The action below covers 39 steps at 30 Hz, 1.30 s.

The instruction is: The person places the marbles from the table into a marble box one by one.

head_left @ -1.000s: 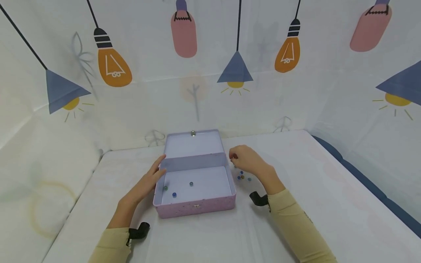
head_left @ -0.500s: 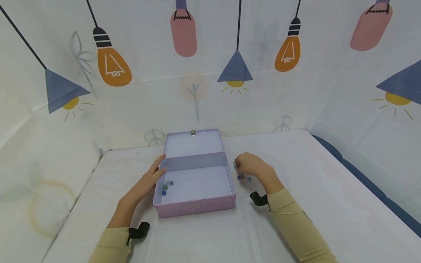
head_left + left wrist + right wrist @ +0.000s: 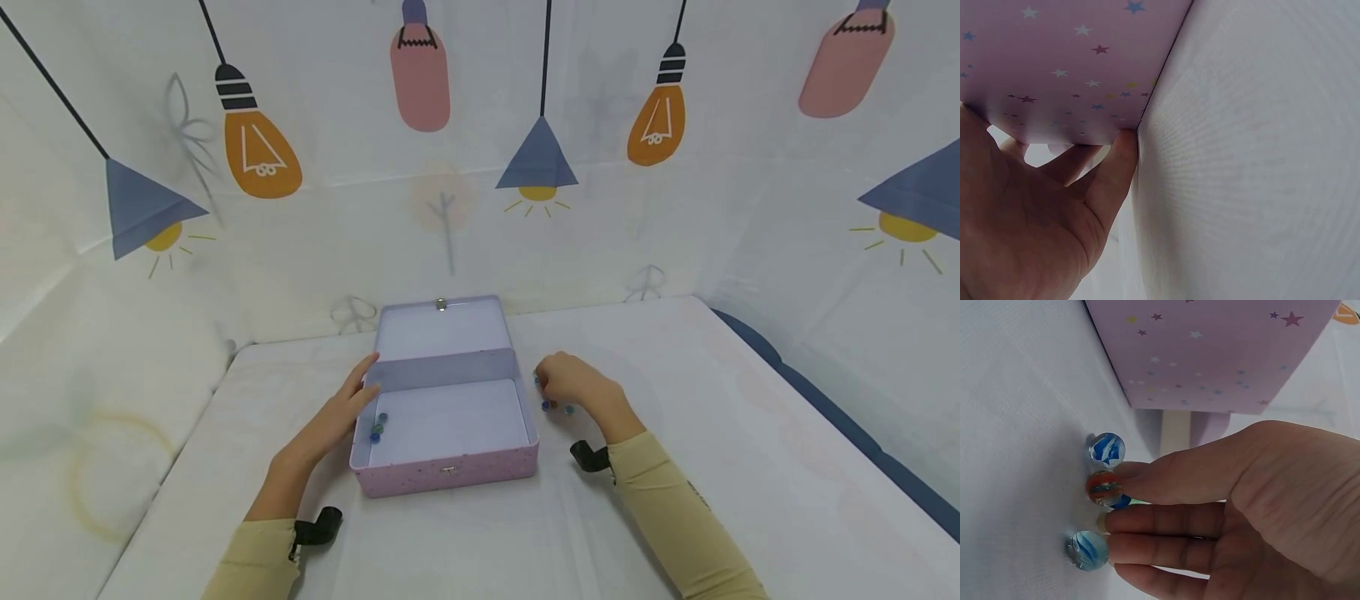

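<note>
An open lilac tin box (image 3: 444, 475) holds three marbles near its left wall, among them a blue marble (image 3: 376, 437). My left hand (image 3: 330, 425) lies against the box's left side, fingers extended and some over the rim; in the left wrist view, a fingertip touches the starry wall (image 3: 1066, 69) low down. Right of the box, my right hand (image 3: 581, 387) reaches down to loose marbles. In the right wrist view, its thumb and a finger close round a dark blue marble (image 3: 1121, 501), mostly hidden, beside an orange-red marble (image 3: 1104, 487). A blue-white marble (image 3: 1107, 449) lies nearby.
The box lid (image 3: 442, 327) stands open at the back. A light blue marble (image 3: 568, 410) lies on the white-covered table (image 3: 712, 417) below my right hand, and another marble (image 3: 536, 379) beside the box. A printed curtain (image 3: 480, 242) hangs behind.
Inside the box, the marbles have rolled left and now lie close together. My right hand has moved slightly right and down, away from the box edge, onto the loose marbles. My left hand stays put.
</note>
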{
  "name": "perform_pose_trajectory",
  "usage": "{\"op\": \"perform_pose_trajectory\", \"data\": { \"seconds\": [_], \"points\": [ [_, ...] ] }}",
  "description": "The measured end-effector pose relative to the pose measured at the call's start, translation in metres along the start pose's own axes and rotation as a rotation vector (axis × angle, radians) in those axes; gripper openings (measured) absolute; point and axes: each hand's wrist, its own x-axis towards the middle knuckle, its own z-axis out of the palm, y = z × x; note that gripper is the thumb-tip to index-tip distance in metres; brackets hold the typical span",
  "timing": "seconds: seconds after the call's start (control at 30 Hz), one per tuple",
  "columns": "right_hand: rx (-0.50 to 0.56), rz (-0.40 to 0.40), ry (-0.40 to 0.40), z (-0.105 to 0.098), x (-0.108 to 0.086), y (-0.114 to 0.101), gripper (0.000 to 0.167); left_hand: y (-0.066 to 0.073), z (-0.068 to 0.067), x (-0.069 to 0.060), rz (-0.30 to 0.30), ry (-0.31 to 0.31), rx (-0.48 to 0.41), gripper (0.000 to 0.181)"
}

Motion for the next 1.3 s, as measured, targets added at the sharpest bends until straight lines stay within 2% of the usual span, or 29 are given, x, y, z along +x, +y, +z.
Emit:
{"op": "perform_pose_trajectory", "data": {
  "seconds": [0.23,0.4,0.53,0.87,1.3],
  "points": [
    [-0.039,-0.036,0.018,-0.005,0.0,0.004,0.011,0.0,0.0,0.0,-0.001,0.001,0.007,0.062],
    [-0.042,-0.069,0.062,-0.013,-0.004,0.005,0.021,0.002,0.001,-0.001,-0.008,0.005,0.01,0.061],
    [-0.03,-0.081,0.086,-0.017,-0.008,0.002,0.024,0.003,0.001,-0.001,-0.012,0.005,0.009,0.061],
    [-0.007,-0.125,0.14,-0.025,-0.015,-0.013,0.021,0.002,0.001,-0.001,-0.007,0.004,0.007,0.063],
    [0.032,-0.244,0.183,-0.035,-0.03,-0.038,0.016,0.0,0.001,0.0,0.004,0.004,0.011,0.062]
  ]
}}
